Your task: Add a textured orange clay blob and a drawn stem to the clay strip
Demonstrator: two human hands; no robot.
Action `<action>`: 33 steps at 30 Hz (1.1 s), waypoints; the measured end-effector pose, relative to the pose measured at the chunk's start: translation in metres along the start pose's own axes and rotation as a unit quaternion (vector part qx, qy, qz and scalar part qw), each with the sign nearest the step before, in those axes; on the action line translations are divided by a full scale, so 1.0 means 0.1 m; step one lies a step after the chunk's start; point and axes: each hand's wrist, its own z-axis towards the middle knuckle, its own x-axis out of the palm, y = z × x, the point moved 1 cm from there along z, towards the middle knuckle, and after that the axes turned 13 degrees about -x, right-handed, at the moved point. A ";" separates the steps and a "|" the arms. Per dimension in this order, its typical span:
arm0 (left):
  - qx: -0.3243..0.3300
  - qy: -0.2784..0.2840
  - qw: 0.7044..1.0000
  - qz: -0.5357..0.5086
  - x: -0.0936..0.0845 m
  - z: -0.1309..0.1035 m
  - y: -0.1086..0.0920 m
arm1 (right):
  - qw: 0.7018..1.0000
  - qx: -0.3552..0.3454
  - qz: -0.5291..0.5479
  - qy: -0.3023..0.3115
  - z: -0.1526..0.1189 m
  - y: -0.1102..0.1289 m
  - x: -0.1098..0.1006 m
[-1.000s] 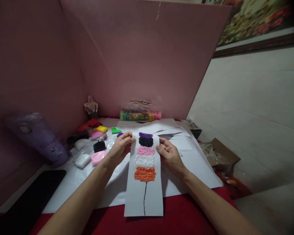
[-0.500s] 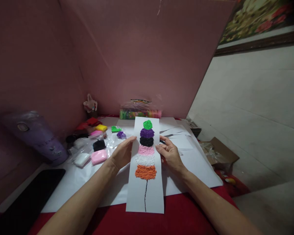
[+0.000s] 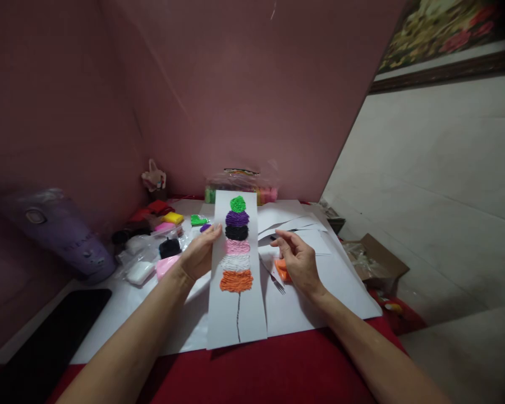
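My left hand [image 3: 201, 251] grips the left edge of a tall white paper strip [image 3: 219, 320], thumb in front and fingers behind. On the strip, textured patches of modelling clay [image 3: 236, 247] form a column: green, purple, black, pink, white and orange, with a dark line below. My right hand [image 3: 298, 258], off the paper, has thumb and fingers pinched on a thin black pen-like stick [image 3: 273, 238]; most of it is hidden. Under that hand lies a lump of orange clay [image 3: 281, 270]. A metal fork [image 3: 278, 285] rests beside it, partly behind the strip.
Left on the white sheet are bagged clay pieces [image 3: 141, 273], a black phone-like slab [image 3: 67, 331] and a purple tumbler [image 3: 67, 235]. Cut papers [image 3: 307, 224] lie behind my right hand. A cardboard box [image 3: 379, 261] stands right; a colourful clay pack [image 3: 269, 194] sits at the back.
My right hand has let go of the strip's right edge. My left hand has shifted the strip left and slightly up, uncovering the fork and orange clay.
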 end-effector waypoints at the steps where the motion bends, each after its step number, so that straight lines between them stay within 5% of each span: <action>1: 0.008 -0.018 1.000 0.002 -0.05 0.00 -0.06 | 0.998 -0.024 -0.051 0.001 0.01 0.01 -0.03; 5: 0.012 -0.047 0.999 0.005 -0.20 0.01 -0.18 | 0.962 -0.125 -0.226 0.090 -0.03 0.01 -0.02; 9: -0.009 -0.072 0.997 -0.016 -0.26 0.03 -0.14 | 0.855 -0.180 -0.421 0.243 -0.13 0.02 0.14; 13: -0.030 -0.061 0.997 -0.030 -0.24 0.04 -0.10 | 0.783 -0.168 -0.521 0.296 -0.18 0.03 0.28; 16: -0.045 -0.052 0.997 -0.038 -0.24 0.04 -0.08 | 0.780 -0.131 -0.532 0.302 -0.19 0.04 0.32; 22: -0.048 -0.043 0.997 -0.037 -0.26 0.05 -0.07 | 0.822 -0.079 -0.499 0.264 -0.19 0.03 0.29; 29: -0.015 -0.103 0.995 -0.001 -0.26 0.11 -0.07 | 0.800 -0.102 -0.510 0.299 -0.20 0.02 0.26; 33: -0.013 -0.133 0.990 0.054 -0.19 0.22 -0.24 | 0.802 -0.099 -0.505 0.304 -0.21 0.02 0.24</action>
